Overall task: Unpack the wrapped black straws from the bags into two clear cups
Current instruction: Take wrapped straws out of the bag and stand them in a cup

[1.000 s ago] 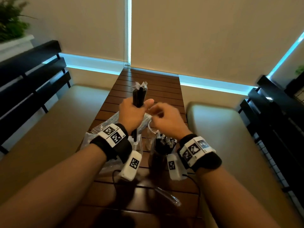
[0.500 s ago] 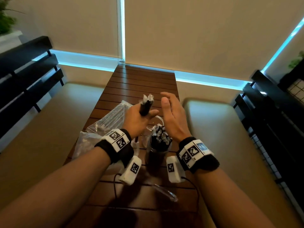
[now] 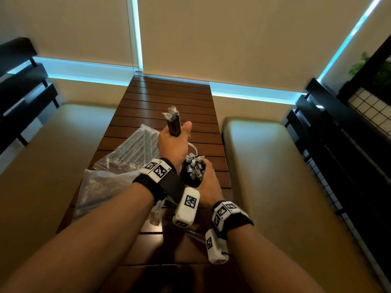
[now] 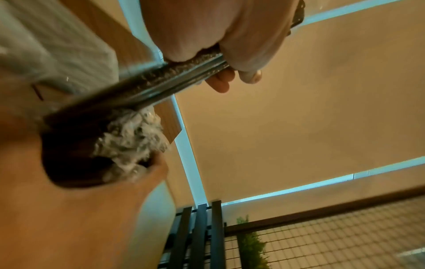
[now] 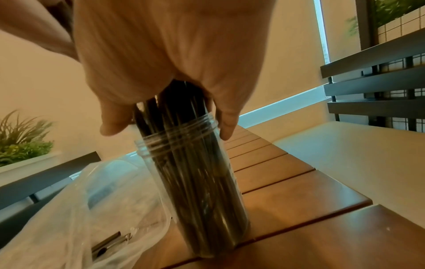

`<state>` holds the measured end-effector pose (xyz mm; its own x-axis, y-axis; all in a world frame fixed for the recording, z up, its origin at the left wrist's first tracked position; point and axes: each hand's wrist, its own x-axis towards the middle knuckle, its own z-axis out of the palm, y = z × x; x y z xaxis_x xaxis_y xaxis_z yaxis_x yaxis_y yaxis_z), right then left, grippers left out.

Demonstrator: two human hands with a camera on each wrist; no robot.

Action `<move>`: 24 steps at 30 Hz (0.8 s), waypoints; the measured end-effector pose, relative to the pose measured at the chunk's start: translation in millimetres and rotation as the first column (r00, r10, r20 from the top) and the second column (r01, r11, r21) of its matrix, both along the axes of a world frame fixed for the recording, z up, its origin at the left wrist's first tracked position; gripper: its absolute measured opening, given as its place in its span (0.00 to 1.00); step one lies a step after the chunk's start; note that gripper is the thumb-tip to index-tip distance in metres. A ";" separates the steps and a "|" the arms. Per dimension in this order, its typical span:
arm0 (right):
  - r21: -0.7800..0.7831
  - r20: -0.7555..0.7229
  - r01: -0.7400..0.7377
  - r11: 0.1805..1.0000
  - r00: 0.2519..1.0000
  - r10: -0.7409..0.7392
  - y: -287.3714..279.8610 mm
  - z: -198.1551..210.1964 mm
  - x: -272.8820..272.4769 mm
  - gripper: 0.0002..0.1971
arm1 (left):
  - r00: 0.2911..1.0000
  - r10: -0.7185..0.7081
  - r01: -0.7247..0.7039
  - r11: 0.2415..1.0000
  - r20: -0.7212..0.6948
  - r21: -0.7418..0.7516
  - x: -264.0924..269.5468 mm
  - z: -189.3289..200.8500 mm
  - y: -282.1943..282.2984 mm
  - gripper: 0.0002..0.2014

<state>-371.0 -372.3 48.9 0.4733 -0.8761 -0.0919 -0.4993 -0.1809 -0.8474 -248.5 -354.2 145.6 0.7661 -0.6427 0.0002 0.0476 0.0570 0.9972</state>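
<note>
My left hand (image 3: 172,142) grips a small bundle of wrapped black straws (image 3: 174,125) upright above the table; the left wrist view shows the fingers of that left hand (image 4: 220,36) curled round the bundle (image 4: 174,80). A clear cup (image 5: 202,182) packed with black straws (image 3: 193,171) stands on the table. My right hand (image 3: 209,180) grips those straws just above the rim, thumb and fingers (image 5: 227,125) on either side. Behind my left hand, only part of a second clear cup's rim (image 3: 193,147) shows.
Two clear plastic bags (image 3: 131,149) (image 3: 101,187) lie on the left of the slatted wooden table (image 3: 169,96); the near bag (image 5: 69,209) still holds a few straws (image 5: 108,242). Cushioned benches (image 3: 264,155) flank the table, with dark railings beyond them.
My right hand, open and raised beside the left half a second ago, has dropped and closed round the straws in the cup. The left hand keeps its bundle, now slightly farther forward.
</note>
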 end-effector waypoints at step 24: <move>-0.112 -0.210 0.006 0.994 0.977 -0.030 0.4 16.3 0.0 0.43 | 0.888 -0.320 0.221 0.927 0.329 0.304 -4.1 -54.9 3.9 0.10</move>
